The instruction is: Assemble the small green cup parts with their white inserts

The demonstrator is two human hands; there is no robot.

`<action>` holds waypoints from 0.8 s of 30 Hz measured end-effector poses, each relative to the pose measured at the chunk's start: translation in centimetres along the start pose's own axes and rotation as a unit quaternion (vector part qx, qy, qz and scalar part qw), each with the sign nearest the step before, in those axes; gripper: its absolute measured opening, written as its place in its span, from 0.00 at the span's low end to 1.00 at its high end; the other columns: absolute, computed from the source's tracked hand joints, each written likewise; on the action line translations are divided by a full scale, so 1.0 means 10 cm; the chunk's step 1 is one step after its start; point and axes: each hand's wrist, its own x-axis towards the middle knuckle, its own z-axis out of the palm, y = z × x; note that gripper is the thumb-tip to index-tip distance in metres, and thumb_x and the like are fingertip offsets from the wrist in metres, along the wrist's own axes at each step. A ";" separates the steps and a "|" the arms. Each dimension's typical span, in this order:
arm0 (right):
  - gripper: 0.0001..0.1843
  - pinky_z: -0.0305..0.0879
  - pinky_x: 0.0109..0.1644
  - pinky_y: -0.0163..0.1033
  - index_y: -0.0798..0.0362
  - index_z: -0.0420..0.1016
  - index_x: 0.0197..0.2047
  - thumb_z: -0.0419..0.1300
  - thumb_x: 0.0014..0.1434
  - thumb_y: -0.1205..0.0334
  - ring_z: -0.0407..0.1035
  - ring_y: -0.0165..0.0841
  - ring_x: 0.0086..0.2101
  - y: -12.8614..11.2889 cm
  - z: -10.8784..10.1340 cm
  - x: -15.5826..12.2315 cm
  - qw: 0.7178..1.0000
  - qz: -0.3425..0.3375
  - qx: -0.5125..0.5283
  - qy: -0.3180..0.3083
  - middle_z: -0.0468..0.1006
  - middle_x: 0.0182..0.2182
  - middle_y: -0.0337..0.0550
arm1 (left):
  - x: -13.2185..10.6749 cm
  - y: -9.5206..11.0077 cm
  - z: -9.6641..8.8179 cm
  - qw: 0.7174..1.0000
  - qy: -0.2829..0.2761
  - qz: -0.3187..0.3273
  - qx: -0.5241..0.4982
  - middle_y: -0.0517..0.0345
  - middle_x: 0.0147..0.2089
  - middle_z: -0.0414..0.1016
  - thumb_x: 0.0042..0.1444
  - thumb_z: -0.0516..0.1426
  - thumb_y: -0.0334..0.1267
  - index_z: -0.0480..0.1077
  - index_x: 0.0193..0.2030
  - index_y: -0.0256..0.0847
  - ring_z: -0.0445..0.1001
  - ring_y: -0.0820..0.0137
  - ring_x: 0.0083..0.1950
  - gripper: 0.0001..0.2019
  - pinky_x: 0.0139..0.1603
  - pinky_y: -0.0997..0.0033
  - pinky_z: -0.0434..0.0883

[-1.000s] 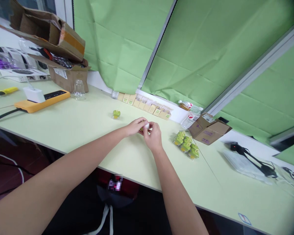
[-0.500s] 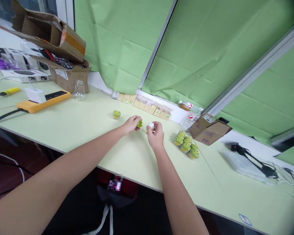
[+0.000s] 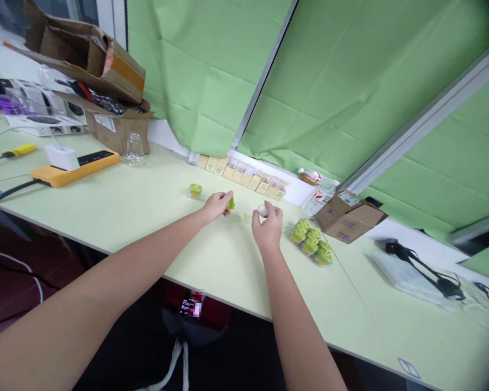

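Note:
My left hand (image 3: 215, 207) pinches a small green object (image 3: 230, 203) at its fingertips. My right hand (image 3: 269, 225) holds a small white rounded piece (image 3: 262, 210) between fingers and thumb. Between the hands, a small transparent piece with a yellow spot (image 3: 248, 216) is faintly visible, and I cannot tell whether either hand touches it. A similar green item in a clear base (image 3: 195, 190) stands on the pale green table (image 3: 155, 217), left of my left hand. To the right of my right hand lies a cluster of green-and-yellow items (image 3: 310, 243).
A row of small tan boxes (image 3: 240, 175) lines the table's back edge. Further back stand a glass jar (image 3: 133, 151), an orange power strip (image 3: 75, 168) and cardboard boxes (image 3: 118, 130). A flattened carton (image 3: 348, 221) and plastic bottles (image 3: 317, 202) sit at the right.
My hands have moved apart, the right one shifting rightward with the white piece. The left hand still holds the green object. The view has shifted slightly.

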 end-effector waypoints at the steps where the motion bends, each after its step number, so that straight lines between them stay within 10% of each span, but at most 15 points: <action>1: 0.24 0.69 0.46 0.47 0.55 0.67 0.57 0.57 0.58 0.58 0.68 0.38 0.39 0.01 -0.01 0.00 1.000 -0.004 -0.006 -0.006 0.69 0.45 0.52 | 0.00 0.01 0.00 1.000 0.001 -0.005 0.003 0.48 0.36 0.78 0.60 0.55 0.56 0.68 0.32 0.36 0.73 0.72 0.22 0.21 0.23 0.70 0.71; 24: 0.13 0.56 0.56 0.53 0.48 0.76 0.46 0.61 0.60 0.52 0.64 0.47 0.53 -0.04 0.11 -0.14 0.973 -0.091 -0.104 -0.185 0.80 0.40 0.47 | -0.07 0.11 -0.03 0.996 0.039 -0.076 0.019 0.50 0.20 0.74 0.59 0.51 0.57 0.69 0.29 0.38 0.63 0.71 0.17 0.22 0.19 0.71 0.55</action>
